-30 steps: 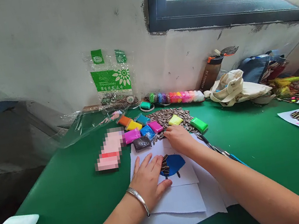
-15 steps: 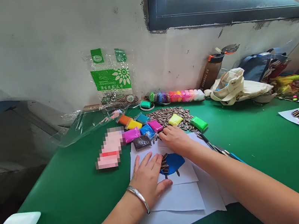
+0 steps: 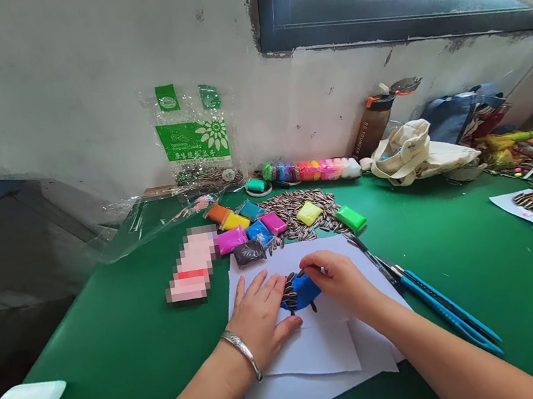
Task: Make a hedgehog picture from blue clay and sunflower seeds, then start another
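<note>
Seeds [image 3: 290, 299], dark, pale-striped, overlapping, blue shape [image 3: 305, 294] beneath

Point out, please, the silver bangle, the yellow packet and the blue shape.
Silver bangle [image 3: 243, 349]: head view, outer band.
Yellow packet [image 3: 309, 213]: head view, top face.
Blue shape [image 3: 306, 294]: head view, bare visible part.

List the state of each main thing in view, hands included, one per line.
Left hand: fingers spread, palm down on the paper
Right hand: pinching a dark seed
Blue shape: partly covered with seeds at its left end
Seed pile: loose, spread out
Yellow packet: resting on the seed pile
Bottle: tilted, lid seemingly flipped open
Cream bag: slumped
</note>
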`<move>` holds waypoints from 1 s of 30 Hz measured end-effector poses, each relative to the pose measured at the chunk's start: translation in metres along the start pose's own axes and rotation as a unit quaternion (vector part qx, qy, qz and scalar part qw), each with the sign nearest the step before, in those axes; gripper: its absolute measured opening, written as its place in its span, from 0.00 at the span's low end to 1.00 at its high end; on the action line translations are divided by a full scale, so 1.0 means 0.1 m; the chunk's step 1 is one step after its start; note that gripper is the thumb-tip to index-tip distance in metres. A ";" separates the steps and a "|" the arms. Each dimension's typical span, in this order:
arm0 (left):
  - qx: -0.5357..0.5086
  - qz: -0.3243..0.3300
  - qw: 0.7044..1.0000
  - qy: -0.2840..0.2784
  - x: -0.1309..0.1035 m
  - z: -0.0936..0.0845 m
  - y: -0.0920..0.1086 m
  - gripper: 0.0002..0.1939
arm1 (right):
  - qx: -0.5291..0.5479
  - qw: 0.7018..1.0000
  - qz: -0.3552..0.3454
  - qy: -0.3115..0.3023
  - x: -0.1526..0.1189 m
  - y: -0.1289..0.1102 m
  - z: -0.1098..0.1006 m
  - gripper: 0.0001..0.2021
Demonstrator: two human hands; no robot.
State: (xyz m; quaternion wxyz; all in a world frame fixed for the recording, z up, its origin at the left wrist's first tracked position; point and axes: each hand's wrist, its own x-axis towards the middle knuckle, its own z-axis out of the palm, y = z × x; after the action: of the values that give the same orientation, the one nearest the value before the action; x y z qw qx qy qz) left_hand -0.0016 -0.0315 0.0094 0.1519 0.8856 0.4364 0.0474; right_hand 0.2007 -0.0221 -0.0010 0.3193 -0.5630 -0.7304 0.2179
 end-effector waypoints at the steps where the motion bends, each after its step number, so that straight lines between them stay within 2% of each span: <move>1: 0.002 0.000 1.000 -0.001 0.00 0.00 0.00 0.30 | -0.010 1.000 -0.008 0.003 0.00 -0.01 0.02 0.09; 5: 0.009 0.005 1.000 0.001 0.00 0.01 -0.01 0.30 | -0.057 0.998 -0.020 -0.002 0.02 -0.05 0.06 0.08; 11: 0.012 0.007 1.000 0.009 -0.01 0.03 -0.01 0.30 | -0.098 0.995 0.013 -0.024 0.01 -0.10 0.08 0.08; 19: 0.015 0.005 1.000 0.003 0.00 0.03 -0.01 0.30 | -0.172 0.984 0.038 -0.021 0.01 -0.18 0.11 0.08; 24: 0.024 0.015 1.000 0.007 -0.01 0.04 0.00 0.29 | -0.186 0.981 0.042 -0.019 0.01 -0.21 0.12 0.08; 30: 0.032 0.014 0.999 -0.014 0.00 0.01 0.03 0.30 | -0.184 0.982 0.031 -0.022 0.01 -0.22 0.18 0.07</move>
State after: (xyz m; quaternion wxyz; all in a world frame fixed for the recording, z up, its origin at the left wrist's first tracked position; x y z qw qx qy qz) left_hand 0.0009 -0.0333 0.0093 0.1291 0.8964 0.4234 0.0235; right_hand 0.1727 -0.0264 0.0014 0.1869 -0.6300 -0.7469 0.1016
